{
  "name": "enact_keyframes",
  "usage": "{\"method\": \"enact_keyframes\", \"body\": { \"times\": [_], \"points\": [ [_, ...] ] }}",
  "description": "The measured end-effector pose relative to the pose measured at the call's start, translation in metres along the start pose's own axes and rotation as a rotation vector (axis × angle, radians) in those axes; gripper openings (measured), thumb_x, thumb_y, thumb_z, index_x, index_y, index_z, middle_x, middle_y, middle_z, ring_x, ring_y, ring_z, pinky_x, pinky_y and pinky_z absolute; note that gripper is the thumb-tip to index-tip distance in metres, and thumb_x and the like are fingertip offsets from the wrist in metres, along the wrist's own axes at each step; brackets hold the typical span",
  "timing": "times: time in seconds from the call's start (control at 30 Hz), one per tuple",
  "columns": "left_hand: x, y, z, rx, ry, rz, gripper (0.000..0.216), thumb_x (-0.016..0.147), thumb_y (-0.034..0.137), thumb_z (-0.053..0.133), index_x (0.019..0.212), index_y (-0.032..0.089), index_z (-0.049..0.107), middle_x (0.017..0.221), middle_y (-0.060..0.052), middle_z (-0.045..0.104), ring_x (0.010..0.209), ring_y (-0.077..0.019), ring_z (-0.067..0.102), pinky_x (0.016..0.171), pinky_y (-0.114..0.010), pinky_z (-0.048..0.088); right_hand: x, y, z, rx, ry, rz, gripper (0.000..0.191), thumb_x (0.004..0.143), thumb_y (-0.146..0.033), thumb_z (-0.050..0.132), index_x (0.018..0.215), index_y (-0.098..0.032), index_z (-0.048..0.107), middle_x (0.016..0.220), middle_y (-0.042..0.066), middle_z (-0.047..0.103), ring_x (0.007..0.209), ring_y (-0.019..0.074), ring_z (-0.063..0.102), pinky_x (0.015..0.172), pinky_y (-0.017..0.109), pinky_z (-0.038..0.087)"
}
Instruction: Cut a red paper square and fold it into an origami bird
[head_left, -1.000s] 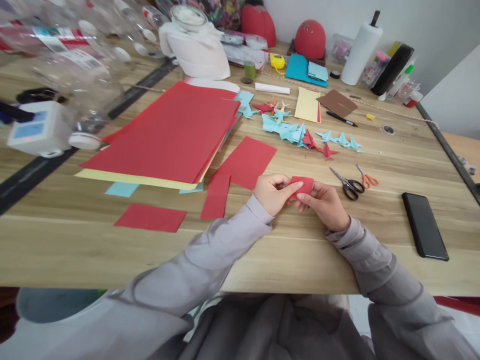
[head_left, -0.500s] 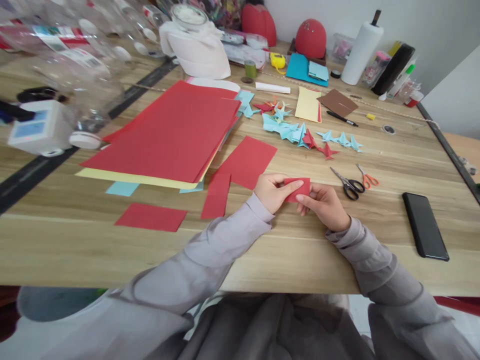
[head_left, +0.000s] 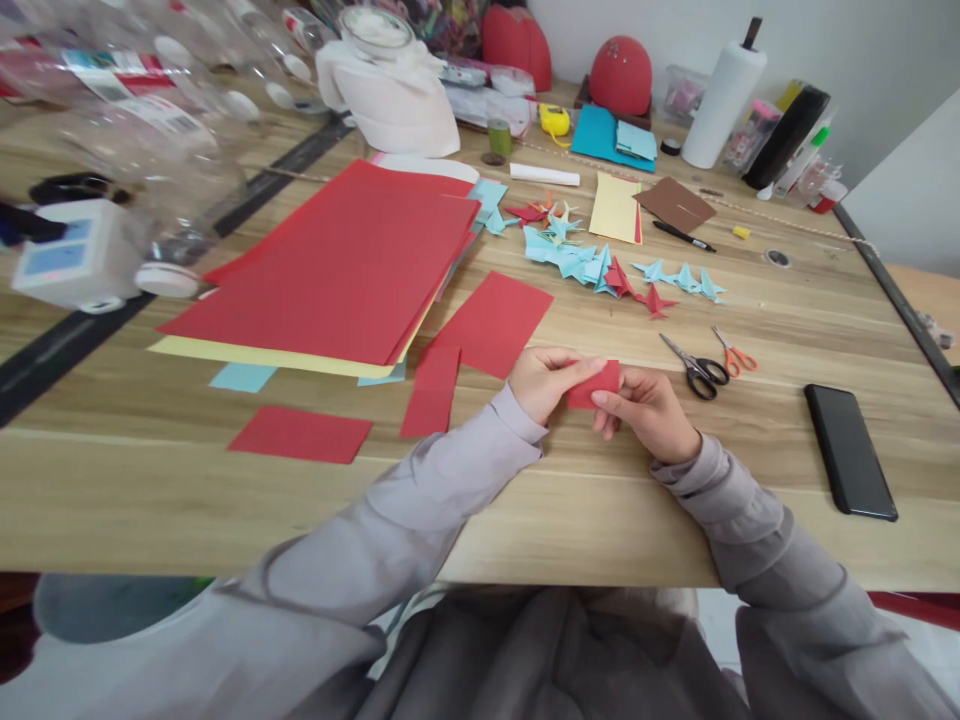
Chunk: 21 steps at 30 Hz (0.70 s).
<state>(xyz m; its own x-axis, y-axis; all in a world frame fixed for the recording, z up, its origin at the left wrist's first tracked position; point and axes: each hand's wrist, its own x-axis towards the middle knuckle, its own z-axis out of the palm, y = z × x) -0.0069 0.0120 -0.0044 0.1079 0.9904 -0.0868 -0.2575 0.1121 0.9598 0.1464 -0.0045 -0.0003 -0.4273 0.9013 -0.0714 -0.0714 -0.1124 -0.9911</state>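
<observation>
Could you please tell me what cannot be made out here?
In the head view:
Underside of the small red paper: turned away from the camera.
Left hand: most fingertips hidden by the paper and thumb.
Yellow sheet: mostly covered by the red sheets.
Clear bottles: some cut off by the picture's edge, label print blurred.

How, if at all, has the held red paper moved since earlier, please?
Yes, the red paper shifted slightly left, away from the black scissors.
</observation>
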Motion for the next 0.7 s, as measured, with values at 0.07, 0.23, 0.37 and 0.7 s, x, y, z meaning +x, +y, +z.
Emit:
{"method": "enact_keyframes", "body": {
  "times": [0.07, 0.23, 0.37, 0.7],
  "points": [
    [-0.0024, 0.0028, -0.0006, 0.116, -0.009, 0.026, 0.03, 0.052, 0.041, 0.082, 0.057, 0.014, 0.069, 0.056, -0.001, 0.064, 0.055, -0.0121, 0.055, 0.055, -0.026, 0.044, 0.0002, 0.0028, -0.0011, -0.01, -0.005, 0.005, 0.027, 0.073, -0.039, 0.074, 0.069, -0.015, 0.06, 0.053, 0.0, 0.068, 0.04, 0.0092, 0.059, 0.041, 0.019, 0.048],
    [-0.0051, 0.0057, 0.0001, 0.139, -0.07, 0.041, 0.029, 0.059, 0.039, 0.078, 0.05, 0.015, 0.064, 0.049, 0.002, 0.056, 0.051, -0.01, 0.05, 0.055, -0.025, 0.042, 0.0003, 0.0043, -0.0021, -0.023, -0.017, 0.003, 0.027, 0.074, -0.038, 0.072, 0.068, -0.015, 0.06, 0.053, 0.0, 0.068, 0.04, 0.0092, 0.059, 0.04, 0.018, 0.046],
    [-0.0026, 0.0009, 0.0009, -0.001, -0.088, -0.004, 0.025, 0.06, 0.036, 0.077, 0.054, 0.015, 0.066, 0.053, 0.001, 0.06, 0.052, -0.0106, 0.052, 0.053, -0.025, 0.041, 0.0, 0.0026, -0.0014, -0.014, -0.037, -0.015, 0.025, 0.074, -0.036, 0.073, 0.068, -0.015, 0.061, 0.054, 0.0, 0.068, 0.04, 0.0084, 0.059, 0.042, 0.018, 0.048],
    [-0.0074, 0.0092, 0.0029, 0.222, -0.084, 0.201, 0.03, 0.066, 0.037, 0.072, 0.049, 0.015, 0.062, 0.049, 0.002, 0.056, 0.049, -0.0092, 0.048, 0.054, -0.024, 0.042, -0.0012, -0.0004, -0.0002, -0.037, -0.056, -0.016, 0.031, 0.08, -0.044, 0.066, 0.07, -0.014, 0.061, 0.052, 0.0, 0.067, 0.041, 0.0092, 0.059, 0.043, 0.02, 0.05]
  ]
}}
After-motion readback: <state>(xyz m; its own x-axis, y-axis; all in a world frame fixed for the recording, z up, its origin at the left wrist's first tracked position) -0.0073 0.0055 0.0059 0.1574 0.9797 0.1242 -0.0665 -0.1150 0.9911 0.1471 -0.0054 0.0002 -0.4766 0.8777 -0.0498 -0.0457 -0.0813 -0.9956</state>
